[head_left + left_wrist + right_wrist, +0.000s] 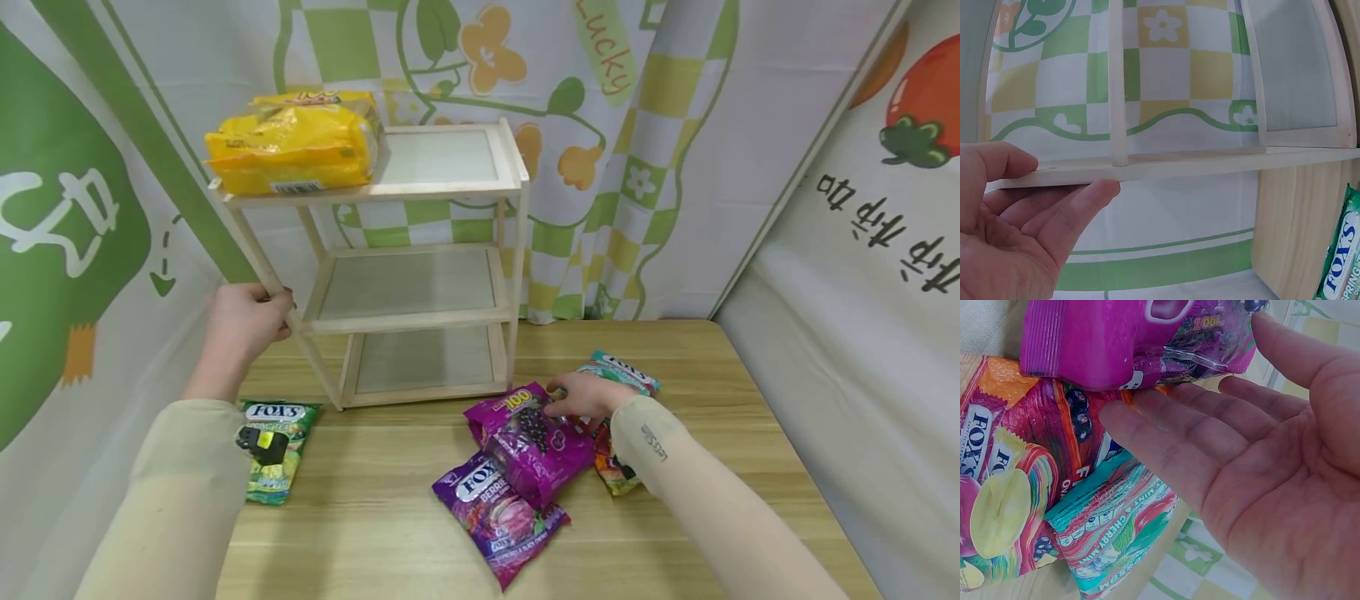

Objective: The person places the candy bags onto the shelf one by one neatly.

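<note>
My left hand (251,321) grips the left front post of a small three-tier wooden shelf (420,319); the left wrist view shows the thumb on one side of the wood and the fingers on the other. My right hand (588,396) is at the right side of a purple grape candy bag (517,446). In the right wrist view its fingers (1175,431) are nearly straight along the bag's edge, and the thumb reaches its other side. Under the grape bag lies a purple Fox's Berries bag (498,517). Beneath the hand are a red-orange Fox's bag (1016,481) and a teal mint bag (1119,525).
A yellow packet (296,146) sits on the left of the shelf's top tier. A green Fox's Spring Tea bag (281,450) lies on the wooden table (360,525) by my left wrist. Printed curtains (660,158) stand behind and at both sides.
</note>
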The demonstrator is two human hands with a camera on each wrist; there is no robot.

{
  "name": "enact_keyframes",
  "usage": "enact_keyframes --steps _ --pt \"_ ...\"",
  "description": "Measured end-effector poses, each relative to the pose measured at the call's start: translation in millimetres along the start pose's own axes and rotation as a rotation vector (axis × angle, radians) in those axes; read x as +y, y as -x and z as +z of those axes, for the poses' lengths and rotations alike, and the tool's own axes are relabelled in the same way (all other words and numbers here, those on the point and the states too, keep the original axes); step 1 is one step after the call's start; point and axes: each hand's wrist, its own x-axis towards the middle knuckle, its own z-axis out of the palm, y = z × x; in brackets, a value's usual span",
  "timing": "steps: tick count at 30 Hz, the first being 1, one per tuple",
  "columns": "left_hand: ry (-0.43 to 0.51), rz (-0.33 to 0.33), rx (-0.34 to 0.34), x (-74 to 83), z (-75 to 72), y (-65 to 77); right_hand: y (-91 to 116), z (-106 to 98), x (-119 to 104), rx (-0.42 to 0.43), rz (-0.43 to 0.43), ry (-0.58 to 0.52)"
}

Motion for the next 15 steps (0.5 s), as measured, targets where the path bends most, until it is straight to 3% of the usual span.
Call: enact_keyframes --steps 7,15 --pt "-0.004 0.002 -0.012 -1.5 -1.6 -1.0 -0.3 0.0 -0.1 -0.007 -0.01 -0.008" --pt "0.005 -0.008 -0.031 -3.3 -1.7 -1.3 2.2 -1.2 -2.2 -0.04 -0.039 0.075"
